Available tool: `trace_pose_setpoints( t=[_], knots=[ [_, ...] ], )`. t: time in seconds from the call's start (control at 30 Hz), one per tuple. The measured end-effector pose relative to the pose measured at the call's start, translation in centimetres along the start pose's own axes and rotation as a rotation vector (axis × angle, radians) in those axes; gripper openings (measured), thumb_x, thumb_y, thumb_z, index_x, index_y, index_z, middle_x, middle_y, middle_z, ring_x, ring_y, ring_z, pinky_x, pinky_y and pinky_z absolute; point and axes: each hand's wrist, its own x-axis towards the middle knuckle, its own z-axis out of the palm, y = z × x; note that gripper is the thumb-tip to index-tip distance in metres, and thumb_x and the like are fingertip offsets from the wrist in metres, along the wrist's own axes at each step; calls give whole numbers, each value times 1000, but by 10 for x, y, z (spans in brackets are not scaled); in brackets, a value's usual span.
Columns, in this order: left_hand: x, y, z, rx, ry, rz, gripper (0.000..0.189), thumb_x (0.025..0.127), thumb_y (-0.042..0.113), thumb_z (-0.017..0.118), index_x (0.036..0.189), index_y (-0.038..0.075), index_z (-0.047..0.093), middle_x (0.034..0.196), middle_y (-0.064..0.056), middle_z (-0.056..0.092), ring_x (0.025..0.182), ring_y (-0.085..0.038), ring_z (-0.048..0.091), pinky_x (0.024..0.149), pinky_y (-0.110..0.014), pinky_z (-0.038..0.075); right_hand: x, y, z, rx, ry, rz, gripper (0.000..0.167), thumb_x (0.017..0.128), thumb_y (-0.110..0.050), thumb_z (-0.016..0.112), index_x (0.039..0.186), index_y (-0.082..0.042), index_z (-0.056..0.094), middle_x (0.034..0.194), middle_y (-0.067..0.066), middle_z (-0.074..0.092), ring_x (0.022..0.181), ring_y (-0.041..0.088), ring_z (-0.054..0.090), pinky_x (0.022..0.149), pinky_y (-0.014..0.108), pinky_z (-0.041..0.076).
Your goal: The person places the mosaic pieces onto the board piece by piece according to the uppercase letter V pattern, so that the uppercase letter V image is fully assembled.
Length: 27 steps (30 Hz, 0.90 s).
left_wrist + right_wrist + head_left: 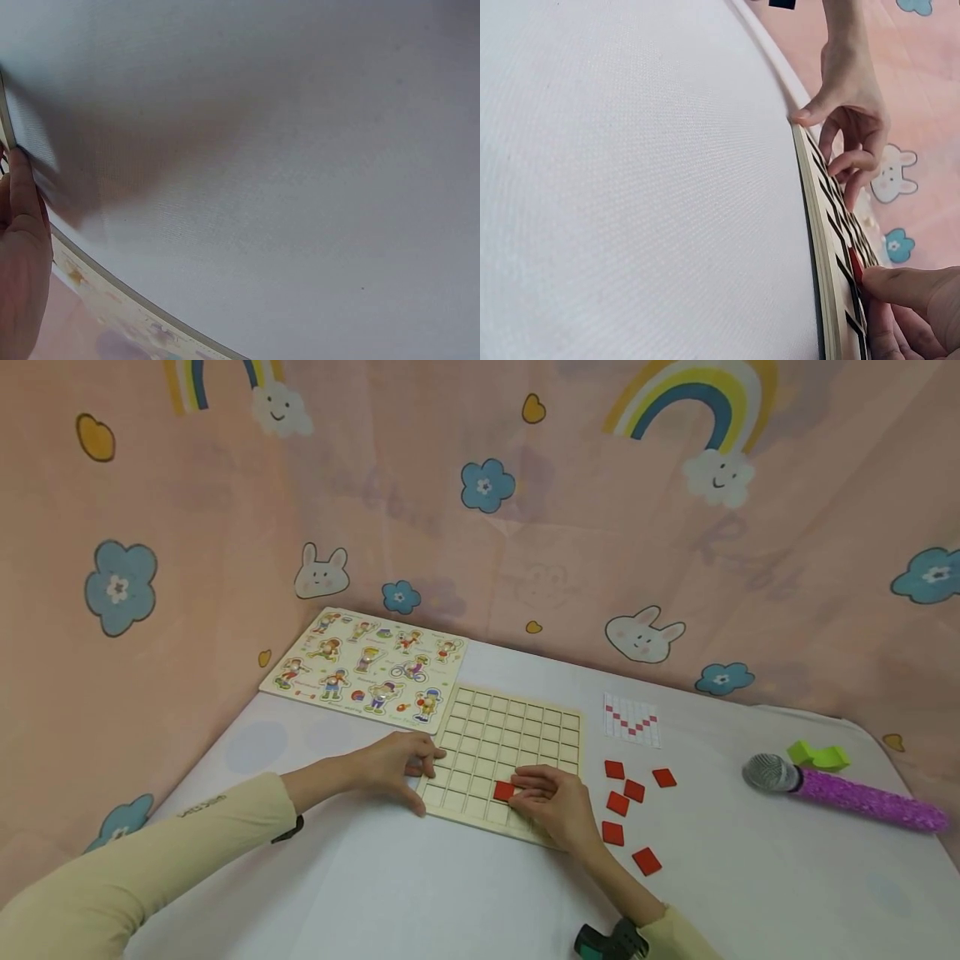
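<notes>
A pale wooden grid board [480, 752] lies on the table in front of me. With thumb and fingertips, my right hand [551, 802] pinches a red square tile [503, 791] at a cell near the board's front. The right wrist view shows that red tile [856, 264] tilted, against the right thumb. My left hand [393, 766] holds the board's left front corner, its thumb at the edge and its bent fingers over the left side. In the left wrist view, only part of the left hand [22, 255] appears. Several loose red tiles [618, 803] lie right of the board.
A picture puzzle board [360, 664] touches the grid board's back left. Behind the loose tiles lies a white pattern card [632, 720] with red squares. Farther right are a purple-handled microphone [847, 793] and a lime-green block [817, 755]. A pink printed curtain [420, 527] hangs behind.
</notes>
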Motion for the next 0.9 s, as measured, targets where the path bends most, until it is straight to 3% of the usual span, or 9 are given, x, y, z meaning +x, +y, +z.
trace_pose_setpoints(
  t=[0.57,0.9],
  knots=[
    [0,-1,1,-20,4,-5,41,59,13,91,81,2,59,119,-15,57,123,-32,52,89,-17,52,0,1,-3,50,-1,38,34,76,5,76,108,4,66,99,17,71,87,24,71,77,24,59],
    [-1,0,0,-14,10,-6,41,59,14,91,81,3,59,124,-17,56,123,-34,52,90,-18,52,0,2,-1,50,8,39,33,76,5,77,107,4,67,97,16,71,87,25,70,77,23,59]
  ],
)
